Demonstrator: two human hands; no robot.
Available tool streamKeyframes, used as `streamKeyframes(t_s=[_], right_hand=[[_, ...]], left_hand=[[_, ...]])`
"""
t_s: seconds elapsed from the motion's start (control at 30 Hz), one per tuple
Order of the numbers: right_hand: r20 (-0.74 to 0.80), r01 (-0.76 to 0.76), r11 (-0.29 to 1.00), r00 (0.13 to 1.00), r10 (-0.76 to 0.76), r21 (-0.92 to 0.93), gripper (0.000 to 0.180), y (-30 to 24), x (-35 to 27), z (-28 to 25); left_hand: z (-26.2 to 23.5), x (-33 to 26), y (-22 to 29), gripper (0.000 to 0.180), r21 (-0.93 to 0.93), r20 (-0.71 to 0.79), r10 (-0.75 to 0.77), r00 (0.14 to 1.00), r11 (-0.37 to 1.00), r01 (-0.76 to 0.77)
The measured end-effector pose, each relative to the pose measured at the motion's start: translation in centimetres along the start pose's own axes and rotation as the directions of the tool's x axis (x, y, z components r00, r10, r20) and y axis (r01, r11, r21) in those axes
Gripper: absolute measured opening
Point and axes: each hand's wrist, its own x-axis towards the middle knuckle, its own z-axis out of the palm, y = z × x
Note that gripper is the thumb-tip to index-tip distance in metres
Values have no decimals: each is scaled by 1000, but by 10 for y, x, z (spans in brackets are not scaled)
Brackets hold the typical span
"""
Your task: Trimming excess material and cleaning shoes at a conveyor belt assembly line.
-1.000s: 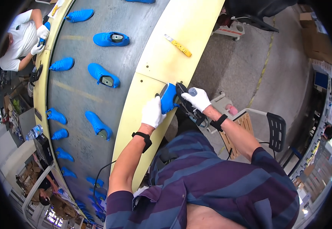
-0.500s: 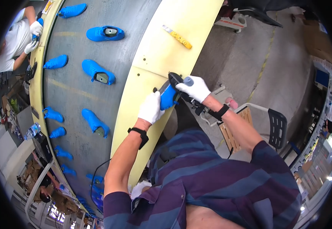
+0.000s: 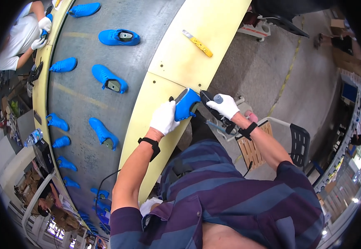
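Blue shoe (image 3: 186,103) sits in the person's left hand (image 3: 164,118), right at the edge of the pale yellow table rim (image 3: 176,54). The white-gloved fingers of that hand are curled around the shoe's side and hold it tight, with its grey sole turned up. The right hand (image 3: 226,105), also in a white glove, is closed around a dark tool (image 3: 208,99) whose tip touches the heel end of the shoe. It may be a small powered tool, but it is too small to tell for sure. Each wrist wears a black band.

More blue shoes lie on the long grey belt (image 3: 139,20) beside the yellow rim. One shoe (image 3: 118,37) is near the top, one (image 3: 109,78) is in the middle, and one (image 3: 103,133) is lower down. A yellow knife-like tool (image 3: 198,43) lies alone on the yellow rim, well apart from the hands. At the far end of the belt, another person in a white shirt (image 3: 19,39) works with gloved hands. A black chair (image 3: 300,143) and a wooden crate (image 3: 253,147) stand on the floor by the person's right arm. Nothing blocks the view of the held shoe
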Motion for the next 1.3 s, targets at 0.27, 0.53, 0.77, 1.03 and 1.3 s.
streamKeyframes(t_s=[0.27, 0.53, 0.77, 1.03, 1.3], right_hand=[[54, -13, 981, 999, 2, 194, 41, -64, 14, -26], [145, -76, 945, 989, 31, 317, 40, -50, 26, 15], [85, -66, 955, 995, 43, 289, 35, -3, 8, 23], [50, -61, 995, 997, 57, 81, 39, -40, 12, -13], [183, 1, 989, 983, -28, 150, 46, -70, 48, 11]], left_hand=[[-6, 2, -1, 48, -55, 49, -52, 997, 997, 55], [0, 6, -13, 45, -56, 27, -49, 998, 997, 51], [-5, 5, -10, 48, -21, 57, -55, 997, 998, 57], [-20, 6, -8, 33, -52, 116, -102, 988, 993, 109], [-36, 20, -2, 35, -156, 234, -265, 935, 939, 305]])
